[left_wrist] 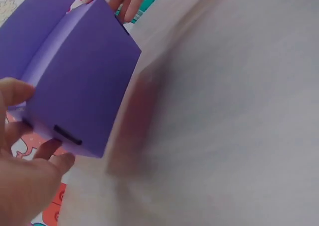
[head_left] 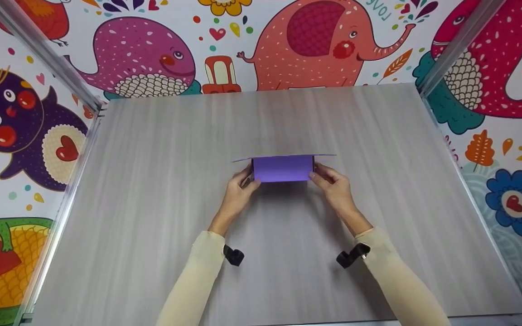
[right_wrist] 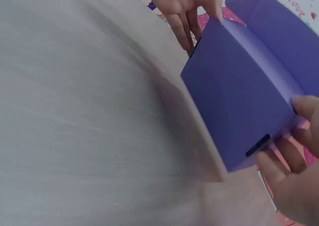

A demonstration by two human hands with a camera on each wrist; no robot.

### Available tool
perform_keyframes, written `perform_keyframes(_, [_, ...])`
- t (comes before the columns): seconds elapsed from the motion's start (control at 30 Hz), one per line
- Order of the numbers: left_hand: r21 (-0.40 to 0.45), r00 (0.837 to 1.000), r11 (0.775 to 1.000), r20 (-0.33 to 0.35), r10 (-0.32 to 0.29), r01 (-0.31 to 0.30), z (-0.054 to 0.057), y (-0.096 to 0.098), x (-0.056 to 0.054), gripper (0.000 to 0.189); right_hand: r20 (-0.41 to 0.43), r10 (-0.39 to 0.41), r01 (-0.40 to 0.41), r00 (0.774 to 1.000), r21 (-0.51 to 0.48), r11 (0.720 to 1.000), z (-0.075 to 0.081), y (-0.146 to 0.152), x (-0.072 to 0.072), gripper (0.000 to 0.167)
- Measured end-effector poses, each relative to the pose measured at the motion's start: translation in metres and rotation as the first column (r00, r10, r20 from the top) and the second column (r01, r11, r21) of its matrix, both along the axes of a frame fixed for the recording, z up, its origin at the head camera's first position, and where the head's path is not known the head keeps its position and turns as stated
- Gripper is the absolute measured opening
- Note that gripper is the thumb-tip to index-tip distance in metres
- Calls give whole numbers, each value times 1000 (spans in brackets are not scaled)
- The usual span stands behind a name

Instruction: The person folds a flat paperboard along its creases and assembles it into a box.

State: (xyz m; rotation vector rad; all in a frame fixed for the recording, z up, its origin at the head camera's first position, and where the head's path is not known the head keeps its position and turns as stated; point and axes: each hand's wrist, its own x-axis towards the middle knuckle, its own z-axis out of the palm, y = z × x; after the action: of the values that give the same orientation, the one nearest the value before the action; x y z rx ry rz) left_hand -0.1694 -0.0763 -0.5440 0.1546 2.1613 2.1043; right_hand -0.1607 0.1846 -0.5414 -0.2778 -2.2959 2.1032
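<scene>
A purple cardboard box (head_left: 282,169) is held between both hands, its lid flap (right_wrist: 294,41) standing open along the far edge. My left hand (head_left: 237,194) grips the box's left end, thumb near the top edge and fingers on the end face and lower edge. At the opposite end my right hand (head_left: 338,194) holds it the same way. Dark slots (left_wrist: 67,135) show low on the box by the fingers. In both wrist views the box is tilted and apart from the tabletop, with a shadow below. The inside of the box cannot be seen in the wrist views.
A grey wood-grain table (head_left: 161,203) spreads under the hands. Walls with cartoon animals (head_left: 315,45) and metal frame posts (head_left: 460,50) bound its back and sides. Each sleeved forearm carries a black wrist mount (head_left: 234,256).
</scene>
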Motion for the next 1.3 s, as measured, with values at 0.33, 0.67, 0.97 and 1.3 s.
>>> perform_keyframes(0.33, [-260, 995, 965, 81, 62, -39, 4, 5, 2, 58, 60, -43, 40, 997, 56, 998, 5, -2, -3, 44])
perform_keyframes(0.67, [-297, 986, 954, 148, 75, -28, -5, 6, 0, 61, 131, -35, 22, 991, 98, 995, -4, 1, -5, 49])
perform_keyframes(0.97, [-299, 987, 954, 141, 71, -26, -9, 5, 2, 61, 124, -46, 31, 991, 120, 992, -8, 0, -4, 49])
perform_keyframes(1.3, [-325, 989, 946, 132, 67, -21, -3, -12, 3, 80, 128, -81, 75, 988, 51, 996, -6, 11, -4, 47])
